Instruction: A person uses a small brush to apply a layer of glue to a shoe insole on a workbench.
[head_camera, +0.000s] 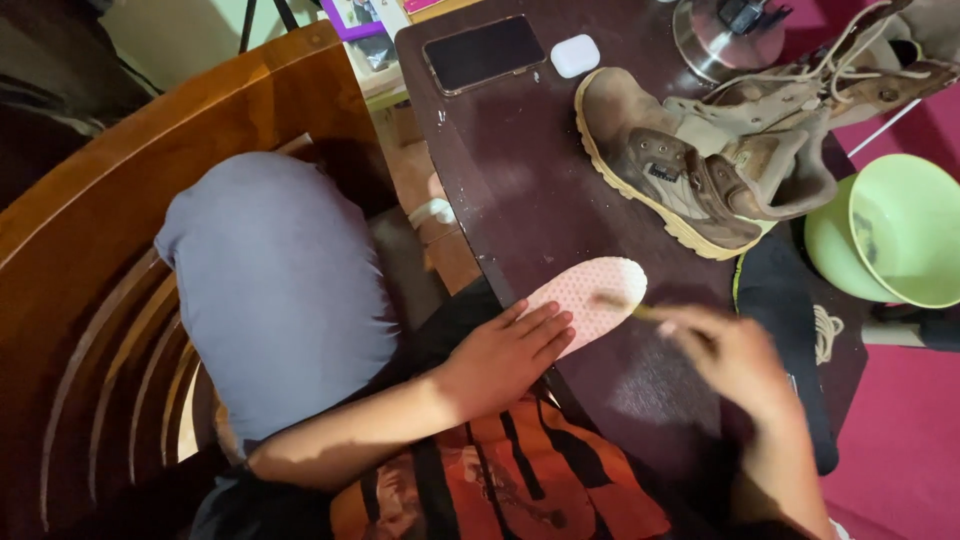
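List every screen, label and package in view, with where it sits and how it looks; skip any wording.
Phone: far edge of the dark table, flat, a rectangle with a black, unlit screen and a pale rim.
Earbud case: just right of the phone, small, white, rounded.
Label on boot: small dark patch on the side of the worn tan boot; too small to make out.
Purple-edged packet: beyond the table's far corner, partly cut off.

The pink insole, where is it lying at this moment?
In the head view, the pink insole lies on the dark table near its front edge, below the brown boot, with the left hand pressing its near end.
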